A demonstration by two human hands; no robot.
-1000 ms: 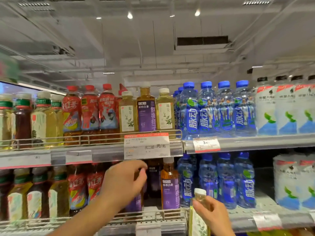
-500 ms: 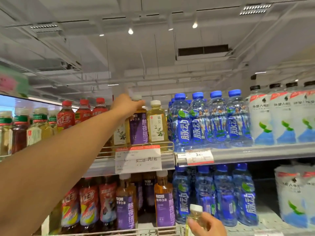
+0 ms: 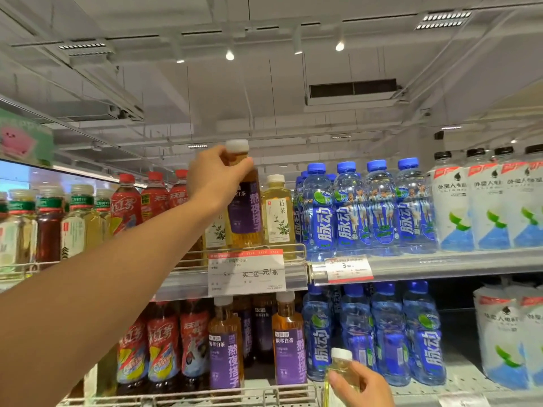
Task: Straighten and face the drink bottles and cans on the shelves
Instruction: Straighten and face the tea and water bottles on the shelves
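1. The left hand (image 3: 216,174) is in the middle of the frame. Its fingers wrap around the neck of the purple tea bottle (image 3: 245,207), just under the white cap.
2. That bottle is up higher than the pale tea bottle (image 3: 277,214) just to its right on the top shelf (image 3: 440,264).
3. The right hand (image 3: 363,387) is at the bottom of the frame. It grips a small yellow bottle (image 3: 340,368) with a white cap.
4. Blue water bottles (image 3: 367,207) stand in a row to the right of the teas.
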